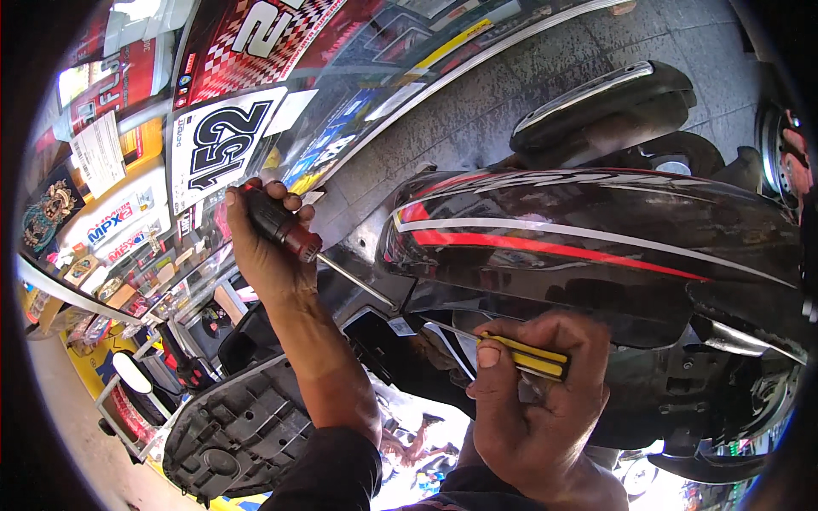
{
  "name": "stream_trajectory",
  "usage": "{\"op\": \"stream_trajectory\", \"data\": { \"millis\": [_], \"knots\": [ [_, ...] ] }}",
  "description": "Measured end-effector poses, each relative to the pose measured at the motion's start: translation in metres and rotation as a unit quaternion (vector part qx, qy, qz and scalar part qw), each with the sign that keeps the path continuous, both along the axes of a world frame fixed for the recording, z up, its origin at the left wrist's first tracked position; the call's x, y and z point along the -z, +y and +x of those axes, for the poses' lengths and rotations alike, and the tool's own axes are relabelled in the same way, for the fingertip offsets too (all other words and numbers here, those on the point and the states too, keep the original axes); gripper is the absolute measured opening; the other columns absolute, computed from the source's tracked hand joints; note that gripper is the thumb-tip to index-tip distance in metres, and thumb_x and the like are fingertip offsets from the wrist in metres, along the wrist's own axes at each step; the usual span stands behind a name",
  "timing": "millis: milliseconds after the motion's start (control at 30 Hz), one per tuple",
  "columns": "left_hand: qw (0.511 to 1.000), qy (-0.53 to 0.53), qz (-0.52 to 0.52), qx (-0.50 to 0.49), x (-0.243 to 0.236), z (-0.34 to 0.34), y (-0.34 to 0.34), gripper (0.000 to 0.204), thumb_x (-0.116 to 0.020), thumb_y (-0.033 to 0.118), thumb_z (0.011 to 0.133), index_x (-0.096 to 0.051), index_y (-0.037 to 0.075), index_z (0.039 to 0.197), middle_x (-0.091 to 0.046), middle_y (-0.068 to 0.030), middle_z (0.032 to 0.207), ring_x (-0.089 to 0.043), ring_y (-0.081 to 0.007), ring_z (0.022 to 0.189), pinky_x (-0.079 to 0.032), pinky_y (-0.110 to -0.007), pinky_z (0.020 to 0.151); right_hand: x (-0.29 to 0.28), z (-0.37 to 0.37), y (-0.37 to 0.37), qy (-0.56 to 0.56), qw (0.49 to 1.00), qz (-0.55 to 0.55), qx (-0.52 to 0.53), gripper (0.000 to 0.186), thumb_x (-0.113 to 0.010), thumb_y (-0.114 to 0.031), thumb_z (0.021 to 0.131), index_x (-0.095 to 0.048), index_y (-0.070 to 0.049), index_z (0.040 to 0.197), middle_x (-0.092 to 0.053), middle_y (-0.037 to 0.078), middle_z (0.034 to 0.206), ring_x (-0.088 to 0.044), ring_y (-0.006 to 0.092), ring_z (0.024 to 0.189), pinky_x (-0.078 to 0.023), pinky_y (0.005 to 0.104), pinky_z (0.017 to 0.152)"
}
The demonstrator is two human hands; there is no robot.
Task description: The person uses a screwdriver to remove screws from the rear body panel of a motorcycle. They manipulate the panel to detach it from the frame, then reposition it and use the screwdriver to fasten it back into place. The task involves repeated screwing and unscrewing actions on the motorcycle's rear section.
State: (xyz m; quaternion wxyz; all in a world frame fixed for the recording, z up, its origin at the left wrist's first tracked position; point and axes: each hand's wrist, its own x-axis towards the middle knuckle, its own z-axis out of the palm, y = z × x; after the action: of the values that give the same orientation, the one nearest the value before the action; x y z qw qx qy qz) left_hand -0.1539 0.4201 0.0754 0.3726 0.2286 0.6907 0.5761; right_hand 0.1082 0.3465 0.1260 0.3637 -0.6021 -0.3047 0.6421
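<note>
My left hand is wrapped round the dark and red handle of a larger screwdriver. Its long steel shaft slants down to the right, and the tip is at the edge of a motorcycle's dark tail panel with red and white stripes. My right hand grips a smaller screwdriver with a yellow and black handle. That one's thin shaft points left, its end near the same panel's lower front corner, close to the larger screwdriver's tip. Whether either tip sits in a screw or gap cannot be made out.
A seat lies with its ribbed black underside showing at lower left. Beyond the panel is a dark exhaust silencer over grey floor tiles. A glass display case covered in stickers and plates stands at upper left.
</note>
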Motion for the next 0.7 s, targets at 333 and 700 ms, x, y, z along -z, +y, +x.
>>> {"op": "stream_trajectory", "data": {
  "millis": [333,700],
  "knots": [
    [0.999,0.033,-0.021,0.024,-0.010,0.014,0.007,0.043,-0.059,0.047,0.098,-0.054,0.005,0.111,-0.061,-0.0079,0.084,-0.060,-0.0155,0.068,-0.052,-0.026,0.050,0.005,-0.001,0.019,-0.011,0.999,0.035,-0.038,0.020,-0.060,-0.002,0.094,-0.043,0.002,0.104,-0.065,0.014,0.081,-0.066,0.0128,0.075,-0.051,0.0233,0.060],
    [0.998,0.055,-0.035,0.021,-0.005,0.017,0.006,0.040,-0.059,0.045,0.099,-0.055,0.009,0.115,-0.061,-0.0054,0.084,-0.060,-0.0120,0.067,-0.050,-0.020,0.047,-0.004,0.003,0.037,0.048,0.998,0.031,-0.001,0.018,-0.057,-0.002,0.097,-0.042,0.001,0.106,-0.064,0.014,0.081,-0.061,0.0086,0.071,-0.049,0.0227,0.060]
  ]
}}
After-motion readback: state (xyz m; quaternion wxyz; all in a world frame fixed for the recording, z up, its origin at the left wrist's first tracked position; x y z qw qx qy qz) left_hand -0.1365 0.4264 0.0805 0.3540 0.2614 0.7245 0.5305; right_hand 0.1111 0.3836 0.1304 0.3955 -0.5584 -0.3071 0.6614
